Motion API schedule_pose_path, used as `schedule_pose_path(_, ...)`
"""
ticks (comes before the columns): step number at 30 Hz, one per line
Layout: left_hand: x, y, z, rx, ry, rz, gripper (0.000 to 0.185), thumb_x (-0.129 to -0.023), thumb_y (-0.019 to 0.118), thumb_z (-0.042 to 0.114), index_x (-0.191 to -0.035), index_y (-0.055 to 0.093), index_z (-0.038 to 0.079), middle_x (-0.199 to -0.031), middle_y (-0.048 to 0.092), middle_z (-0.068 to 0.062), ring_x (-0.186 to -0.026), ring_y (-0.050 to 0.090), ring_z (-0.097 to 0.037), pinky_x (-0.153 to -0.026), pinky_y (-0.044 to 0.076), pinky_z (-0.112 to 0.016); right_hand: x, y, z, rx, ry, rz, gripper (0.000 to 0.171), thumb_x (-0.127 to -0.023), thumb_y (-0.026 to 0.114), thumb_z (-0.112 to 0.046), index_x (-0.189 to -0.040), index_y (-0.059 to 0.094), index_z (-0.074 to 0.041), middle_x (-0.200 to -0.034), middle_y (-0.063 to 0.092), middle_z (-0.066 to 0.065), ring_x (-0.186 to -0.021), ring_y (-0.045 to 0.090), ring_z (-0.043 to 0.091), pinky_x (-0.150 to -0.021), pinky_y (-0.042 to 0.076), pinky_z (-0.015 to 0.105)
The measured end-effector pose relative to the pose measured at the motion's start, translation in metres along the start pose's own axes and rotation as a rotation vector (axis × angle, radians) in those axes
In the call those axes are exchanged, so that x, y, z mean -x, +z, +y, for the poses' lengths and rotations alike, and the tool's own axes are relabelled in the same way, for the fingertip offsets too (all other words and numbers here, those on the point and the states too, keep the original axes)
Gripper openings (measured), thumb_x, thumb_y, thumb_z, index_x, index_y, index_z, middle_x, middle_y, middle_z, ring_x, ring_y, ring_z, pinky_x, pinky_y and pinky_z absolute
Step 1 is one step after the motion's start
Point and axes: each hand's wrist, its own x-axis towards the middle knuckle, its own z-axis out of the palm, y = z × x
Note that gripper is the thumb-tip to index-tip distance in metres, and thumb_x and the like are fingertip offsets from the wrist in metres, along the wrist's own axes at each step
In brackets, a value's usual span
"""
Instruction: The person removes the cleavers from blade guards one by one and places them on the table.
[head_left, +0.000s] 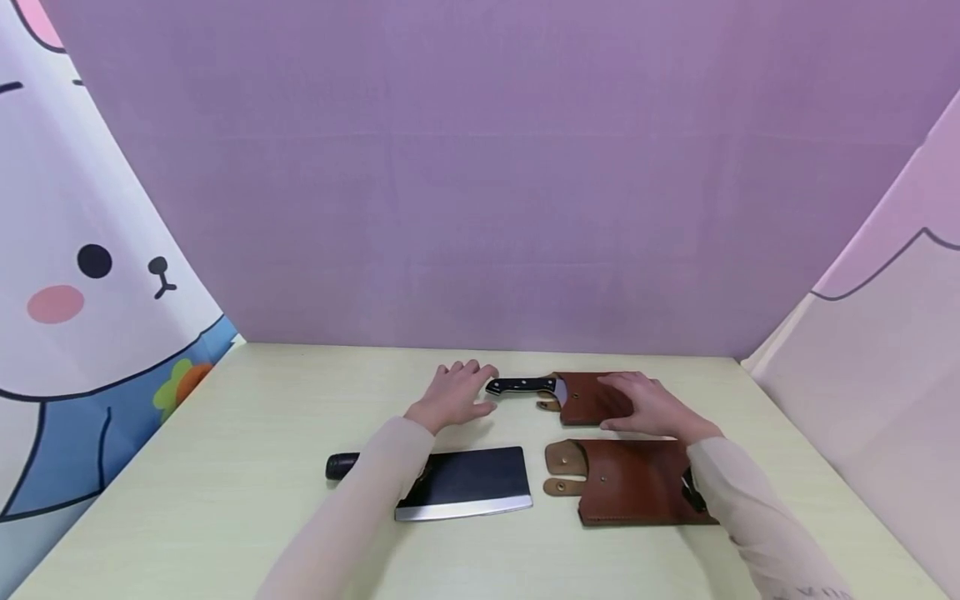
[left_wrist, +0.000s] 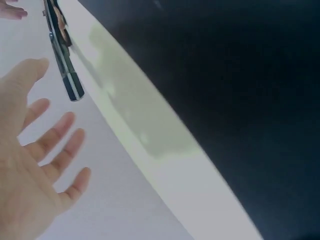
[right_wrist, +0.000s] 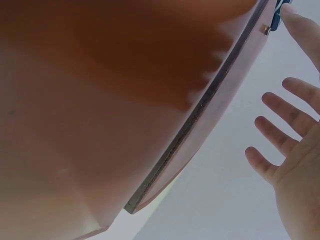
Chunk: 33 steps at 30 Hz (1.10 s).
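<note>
A small knife lies at the far middle of the table, its black handle (head_left: 521, 386) sticking out of a brown leather sheath (head_left: 583, 404). My left hand (head_left: 467, 379) hovers with relaxed, spread fingers just left of that handle and holds nothing. In the left wrist view the handle (left_wrist: 62, 60) lies beyond the spread fingers (left_wrist: 55, 135). My right hand (head_left: 626, 393) rests flat on the sheath. The sheath (right_wrist: 125, 100) fills the right wrist view beside straight fingers (right_wrist: 280, 135). A cleaver (head_left: 468, 482) lies nearer, its handle (head_left: 341, 465) partly behind my left forearm.
A second, larger brown sheath (head_left: 630, 482) lies near the right forearm, beside the cleaver's blade. The pale green table (head_left: 247, 433) is enclosed by a purple back wall and printed cloth panels at the left and right.
</note>
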Motion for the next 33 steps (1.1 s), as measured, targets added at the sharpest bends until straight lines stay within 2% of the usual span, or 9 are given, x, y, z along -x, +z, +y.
schedule_pose_path(8,-0.011,0.008,-0.004,0.038,-0.007,0.009,0.047,-0.085,0.061,0.038,-0.128,0.048,0.022,-0.116,0.054,-0.005,-0.100,0.052,-0.026,-0.084,0.038,-0.047,-0.006,0.002,0.002,-0.027,0.044,-0.021,0.077,-0.071,0.074,-0.043,-0.131,0.047,-0.004,-0.131,0.049,0.019,-0.121,0.041,0.041,-0.095,0.028,0.063)
schedule_pose_path(15,-0.017,0.013,-0.008,0.056,-0.039,-0.005,0.046,-0.085,0.062,0.037,-0.127,0.048,0.022,-0.116,0.054,-0.004,-0.101,0.053,-0.026,-0.085,0.038,-0.048,-0.013,0.006,0.005,-0.039,0.104,-0.065,0.081,-0.069,0.075,-0.044,-0.133,0.044,-0.004,-0.134,0.046,0.020,-0.123,0.038,0.041,-0.097,0.025,0.064)
schedule_pose_path(26,-0.023,0.017,-0.007,0.040,-0.074,-0.064,0.047,-0.087,0.060,0.037,-0.130,0.046,0.026,-0.123,0.053,-0.003,-0.108,0.051,-0.027,-0.092,0.035,-0.051,-0.020,0.008,0.003,-0.035,0.097,-0.111,0.086,-0.067,0.076,-0.048,-0.133,0.044,-0.003,-0.133,0.047,0.019,-0.124,0.039,0.041,-0.096,0.030,0.062)
schedule_pose_path(33,-0.024,0.016,-0.005,0.053,-0.064,-0.096,0.043,-0.087,0.061,0.033,-0.128,0.050,0.027,-0.119,0.055,-0.002,-0.105,0.051,-0.027,-0.091,0.034,-0.052,-0.024,0.009,0.001,-0.022,0.088,-0.134,0.086,-0.068,0.075,-0.049,-0.133,0.044,-0.003,-0.133,0.047,0.018,-0.123,0.040,0.041,-0.097,0.032,0.058)
